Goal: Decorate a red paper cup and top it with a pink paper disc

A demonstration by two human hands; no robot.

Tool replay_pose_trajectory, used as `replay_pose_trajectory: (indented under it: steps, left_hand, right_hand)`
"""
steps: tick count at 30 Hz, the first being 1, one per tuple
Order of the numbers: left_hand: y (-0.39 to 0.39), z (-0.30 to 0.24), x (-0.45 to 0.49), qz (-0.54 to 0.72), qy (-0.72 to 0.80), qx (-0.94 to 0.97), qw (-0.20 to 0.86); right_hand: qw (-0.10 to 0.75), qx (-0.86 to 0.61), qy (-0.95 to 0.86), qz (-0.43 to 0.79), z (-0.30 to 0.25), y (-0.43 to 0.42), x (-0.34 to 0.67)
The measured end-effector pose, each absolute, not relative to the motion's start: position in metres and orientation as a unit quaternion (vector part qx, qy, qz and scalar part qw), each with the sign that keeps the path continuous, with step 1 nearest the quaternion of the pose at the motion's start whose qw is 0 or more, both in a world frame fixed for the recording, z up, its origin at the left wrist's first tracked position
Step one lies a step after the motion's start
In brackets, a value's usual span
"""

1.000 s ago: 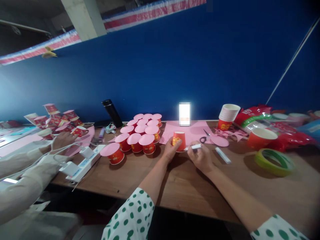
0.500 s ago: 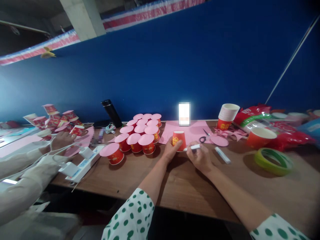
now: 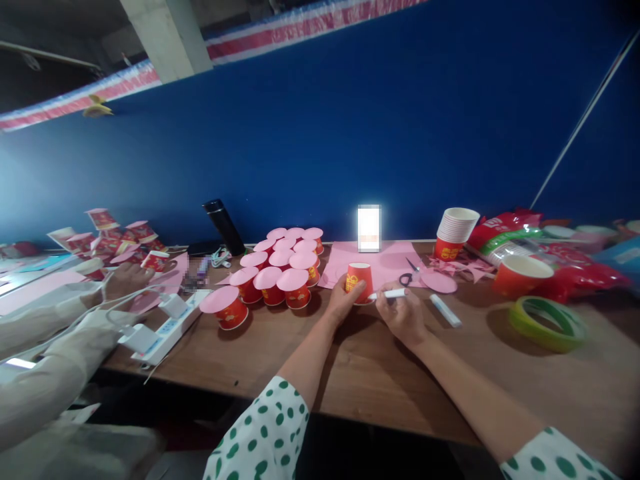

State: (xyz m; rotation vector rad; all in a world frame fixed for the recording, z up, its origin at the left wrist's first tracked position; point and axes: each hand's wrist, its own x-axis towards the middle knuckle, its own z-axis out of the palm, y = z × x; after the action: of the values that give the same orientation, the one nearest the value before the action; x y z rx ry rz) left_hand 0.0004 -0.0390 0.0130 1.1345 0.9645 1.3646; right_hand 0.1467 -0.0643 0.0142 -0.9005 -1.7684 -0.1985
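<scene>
My left hand (image 3: 346,298) is wrapped round a red paper cup (image 3: 365,277) with gold print, which it holds upside down, rim at the bottom. In my right hand (image 3: 404,315) is a white pen (image 3: 393,294), its narrow tip pointing left at the cup's rim. Whether the tip touches the rim I cannot tell. To the left stand several red cups (image 3: 273,293) topped with pink paper discs (image 3: 293,279). A loose pink disc (image 3: 440,281) and black scissors (image 3: 406,279) lie beyond my right hand. A flat white tube (image 3: 445,311) rests right of it.
A cup stack (image 3: 456,230), pink scraps (image 3: 463,267), a red package (image 3: 575,263) and a green tape roll (image 3: 547,323) are on the right. A lit phone (image 3: 369,228) leans on the blue wall. A power strip (image 3: 170,328) lies near a co-worker's arms (image 3: 65,360).
My right hand and the pen have shifted slightly to the right, and the pen tip shows more clearly at the rim. My left hand still holds the cup in nearly the same place.
</scene>
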Motion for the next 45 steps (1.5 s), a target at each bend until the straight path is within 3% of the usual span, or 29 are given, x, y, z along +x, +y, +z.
replay_pose_trajectory:
  steps: [12,45]
  left_hand:
    - [-0.032,0.002,-0.002,0.601,0.387,0.492,0.497]
    - [-0.035,0.007,0.000,0.601,0.375,0.468,0.529]
  right_hand:
    - [0.519,-0.394,-0.755,-0.071,0.011,-0.064,0.146]
    - [0.526,-0.399,-0.747,-0.078,0.013,-0.065,0.147]
